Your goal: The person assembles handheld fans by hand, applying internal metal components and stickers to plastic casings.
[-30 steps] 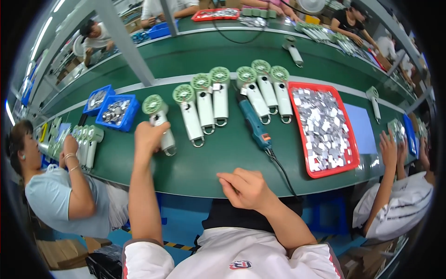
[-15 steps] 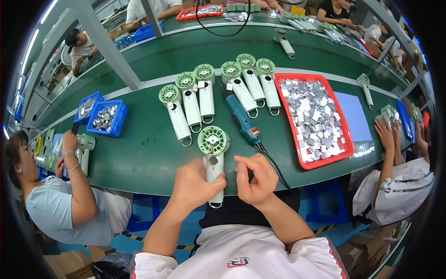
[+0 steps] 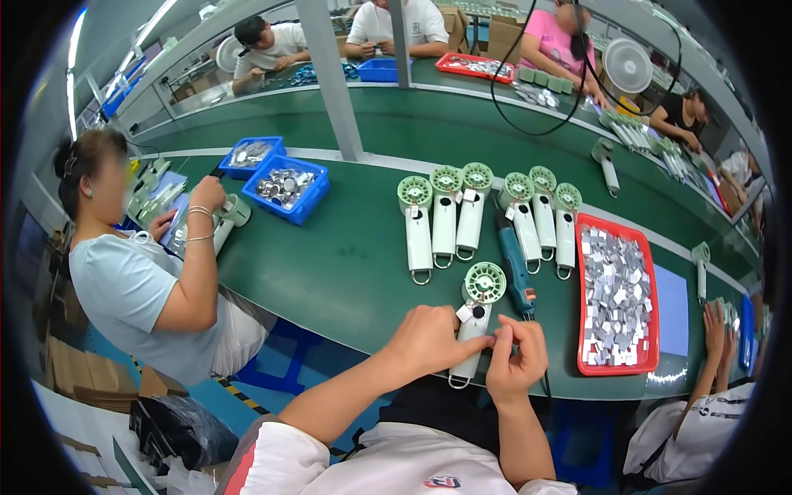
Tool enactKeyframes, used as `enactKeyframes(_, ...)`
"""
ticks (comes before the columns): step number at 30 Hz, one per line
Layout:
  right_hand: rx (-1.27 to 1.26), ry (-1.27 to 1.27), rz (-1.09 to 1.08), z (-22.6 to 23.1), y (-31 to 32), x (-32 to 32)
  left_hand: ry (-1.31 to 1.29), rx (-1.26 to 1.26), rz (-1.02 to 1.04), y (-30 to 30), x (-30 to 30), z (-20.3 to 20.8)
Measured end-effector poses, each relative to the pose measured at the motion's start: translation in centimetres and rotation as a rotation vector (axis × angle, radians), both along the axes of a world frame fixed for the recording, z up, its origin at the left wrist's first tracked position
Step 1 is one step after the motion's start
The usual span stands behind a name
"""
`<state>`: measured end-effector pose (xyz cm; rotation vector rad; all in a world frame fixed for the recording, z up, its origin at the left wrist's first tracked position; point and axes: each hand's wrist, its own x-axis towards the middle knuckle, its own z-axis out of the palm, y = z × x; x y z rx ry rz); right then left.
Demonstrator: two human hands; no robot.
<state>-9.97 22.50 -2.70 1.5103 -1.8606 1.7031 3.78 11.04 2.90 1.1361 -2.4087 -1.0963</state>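
Handheld fan | gripped within curled left fingers | right fingers bent just beside it (any hold unclear)

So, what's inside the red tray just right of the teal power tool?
The red tray holds a jumbled heap of small flat pieces, grey and white. Whatever lies beneath the top layer is covered and can't be seen.

White short-sleeved shirt, red sleeve trim, 1 emblem.

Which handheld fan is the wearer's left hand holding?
The left hand holds the fan closest to the wearer, at the bench's near edge; the six fans beyond it lie untouched.
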Motion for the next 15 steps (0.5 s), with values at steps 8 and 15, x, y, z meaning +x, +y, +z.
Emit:
enactKeyframes(8, -0.028, 0.051, -0.016, -0.7, 0.3, -0.6, -0.008, -0.644, 0.501, -24.6, 6.6, 10.4)
enactKeyframes(15, -0.073, 0.001, 0.053, 0.1, 0.7, -0.3, -0.667, -0.698, 0.619, -46.1, 19.3, 5.1)
